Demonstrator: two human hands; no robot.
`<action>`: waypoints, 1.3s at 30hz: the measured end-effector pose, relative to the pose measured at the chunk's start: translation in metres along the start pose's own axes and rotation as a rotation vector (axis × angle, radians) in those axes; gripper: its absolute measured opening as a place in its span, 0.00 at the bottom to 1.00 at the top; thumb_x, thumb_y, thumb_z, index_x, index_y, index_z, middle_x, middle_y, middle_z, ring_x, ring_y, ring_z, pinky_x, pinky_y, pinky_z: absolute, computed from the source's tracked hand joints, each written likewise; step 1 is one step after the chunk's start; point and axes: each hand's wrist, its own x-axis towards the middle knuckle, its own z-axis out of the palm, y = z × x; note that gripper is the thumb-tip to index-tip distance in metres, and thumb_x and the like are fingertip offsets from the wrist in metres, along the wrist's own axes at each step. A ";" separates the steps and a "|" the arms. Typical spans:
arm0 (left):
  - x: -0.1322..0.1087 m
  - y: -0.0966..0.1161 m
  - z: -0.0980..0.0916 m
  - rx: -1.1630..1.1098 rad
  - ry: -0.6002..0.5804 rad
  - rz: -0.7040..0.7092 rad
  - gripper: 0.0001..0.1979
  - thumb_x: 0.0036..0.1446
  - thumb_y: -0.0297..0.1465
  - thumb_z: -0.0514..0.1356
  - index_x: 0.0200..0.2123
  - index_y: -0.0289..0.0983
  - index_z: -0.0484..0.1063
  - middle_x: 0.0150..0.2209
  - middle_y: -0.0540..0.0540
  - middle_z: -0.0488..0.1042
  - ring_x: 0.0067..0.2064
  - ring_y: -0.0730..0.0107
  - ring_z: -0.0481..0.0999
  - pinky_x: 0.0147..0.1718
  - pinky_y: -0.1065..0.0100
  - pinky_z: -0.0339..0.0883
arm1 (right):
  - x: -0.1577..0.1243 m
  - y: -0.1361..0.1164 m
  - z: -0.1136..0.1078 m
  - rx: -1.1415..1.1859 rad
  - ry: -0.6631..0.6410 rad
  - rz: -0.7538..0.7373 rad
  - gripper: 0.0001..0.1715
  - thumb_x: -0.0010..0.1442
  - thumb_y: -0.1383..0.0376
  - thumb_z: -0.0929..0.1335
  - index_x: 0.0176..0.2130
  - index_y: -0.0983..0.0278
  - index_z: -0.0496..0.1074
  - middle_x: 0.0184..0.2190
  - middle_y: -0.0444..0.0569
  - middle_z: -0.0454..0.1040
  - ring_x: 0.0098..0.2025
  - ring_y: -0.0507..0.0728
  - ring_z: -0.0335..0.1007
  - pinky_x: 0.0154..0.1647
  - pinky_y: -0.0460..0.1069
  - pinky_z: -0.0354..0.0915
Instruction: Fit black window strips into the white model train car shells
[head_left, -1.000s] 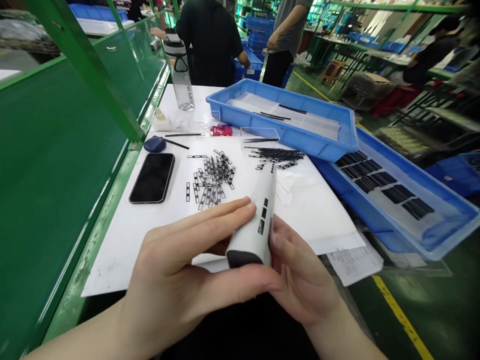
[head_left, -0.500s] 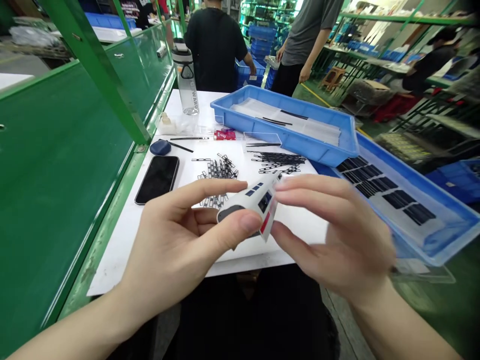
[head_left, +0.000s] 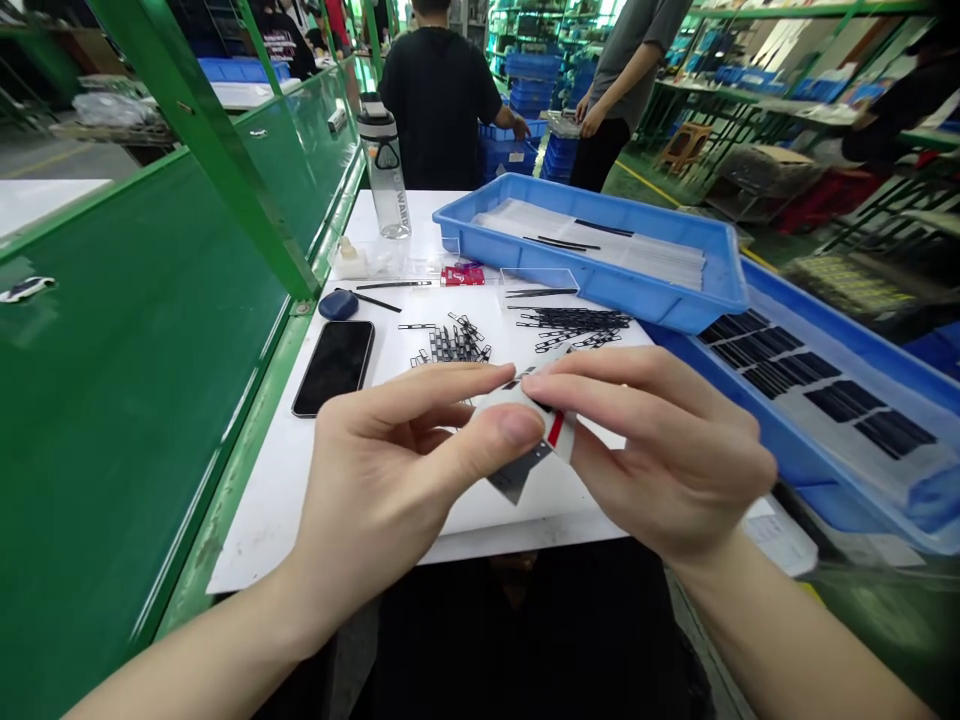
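Observation:
My left hand [head_left: 390, 470] is closed on a small curled white-and-grey sheet [head_left: 516, 482], its thumb in front and fingers behind. Dark rectangles and a red strip show on that sheet. The fingertips of my right hand [head_left: 660, 450] press together on its right side, over the dark rectangles. Whether they also pinch a separate small piece is hidden. Just beyond the hands lies a pile of small black-framed pieces [head_left: 450, 342], partly covered by my left hand. To its right is a heap of thin black strips [head_left: 577, 320].
A phone [head_left: 334, 368], round blue case [head_left: 338, 304], clear bottle [head_left: 388, 175] and red packet [head_left: 463, 275] lie or stand on the white table [head_left: 255, 520]. Blue trays [head_left: 600, 282] holding white sheets and black strips fill the right. A green partition [head_left: 90, 400] borders the left. Two people stand beyond.
My right fingers have moved left onto the sheet's face. The sheet has turned, so its grey underside corner points down toward me. The view has shifted slightly.

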 end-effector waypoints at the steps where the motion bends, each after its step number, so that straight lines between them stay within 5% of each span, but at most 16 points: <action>1: 0.000 0.000 0.000 0.002 0.014 0.006 0.06 0.57 0.31 0.76 0.39 0.45 0.88 0.36 0.52 0.87 0.33 0.67 0.85 0.30 0.73 0.81 | -0.001 0.000 0.000 0.010 0.017 -0.001 0.23 0.60 0.77 0.75 0.49 0.54 0.83 0.43 0.45 0.85 0.41 0.58 0.84 0.44 0.52 0.79; 7: -0.001 -0.001 -0.002 0.055 0.027 0.034 0.07 0.56 0.32 0.77 0.39 0.48 0.88 0.43 0.53 0.87 0.41 0.63 0.87 0.34 0.73 0.83 | -0.002 -0.003 0.001 -0.013 0.000 -0.016 0.21 0.62 0.78 0.74 0.48 0.54 0.82 0.43 0.46 0.85 0.41 0.58 0.84 0.42 0.53 0.80; 11: -0.005 -0.003 -0.004 0.117 0.047 0.026 0.08 0.56 0.37 0.76 0.40 0.48 0.88 0.46 0.52 0.87 0.50 0.59 0.87 0.49 0.71 0.83 | -0.002 -0.004 0.006 -0.044 0.028 -0.092 0.20 0.62 0.81 0.72 0.46 0.60 0.82 0.41 0.49 0.86 0.40 0.58 0.83 0.40 0.52 0.80; 16: -0.010 -0.014 -0.003 0.024 0.068 -0.048 0.08 0.58 0.37 0.75 0.41 0.48 0.88 0.47 0.51 0.87 0.45 0.59 0.88 0.36 0.73 0.84 | -0.006 -0.002 0.016 -0.056 0.050 -0.167 0.17 0.62 0.83 0.71 0.46 0.66 0.81 0.39 0.53 0.86 0.41 0.59 0.84 0.42 0.53 0.82; 25: -0.022 -0.024 -0.023 -0.025 0.119 -0.102 0.13 0.61 0.43 0.73 0.46 0.47 0.87 0.46 0.47 0.87 0.38 0.70 0.83 0.35 0.78 0.78 | -0.009 -0.011 0.039 -0.017 0.006 -0.129 0.14 0.62 0.80 0.74 0.45 0.68 0.81 0.43 0.55 0.86 0.45 0.58 0.83 0.48 0.52 0.81; 30: -0.033 -0.031 -0.044 0.021 0.074 -0.097 0.16 0.58 0.36 0.76 0.49 0.47 0.85 0.54 0.46 0.84 0.58 0.61 0.82 0.49 0.79 0.79 | -0.018 -0.012 0.038 0.097 -0.157 -0.080 0.13 0.64 0.76 0.72 0.49 0.67 0.79 0.47 0.53 0.85 0.52 0.59 0.81 0.54 0.55 0.77; 36: -0.052 -0.032 -0.054 0.130 0.090 0.189 0.15 0.57 0.27 0.73 0.48 0.46 0.84 0.48 0.46 0.87 0.50 0.60 0.87 0.49 0.71 0.83 | -0.010 -0.010 0.005 0.121 -0.455 0.098 0.35 0.65 0.56 0.77 0.64 0.70 0.71 0.62 0.57 0.77 0.65 0.61 0.72 0.70 0.56 0.62; 39: -0.049 -0.030 -0.058 0.106 0.083 0.346 0.14 0.57 0.27 0.72 0.47 0.45 0.84 0.46 0.45 0.87 0.48 0.55 0.88 0.47 0.63 0.86 | 0.003 -0.005 0.004 0.206 -0.583 0.130 0.34 0.66 0.52 0.76 0.62 0.68 0.73 0.54 0.51 0.82 0.55 0.57 0.78 0.60 0.51 0.68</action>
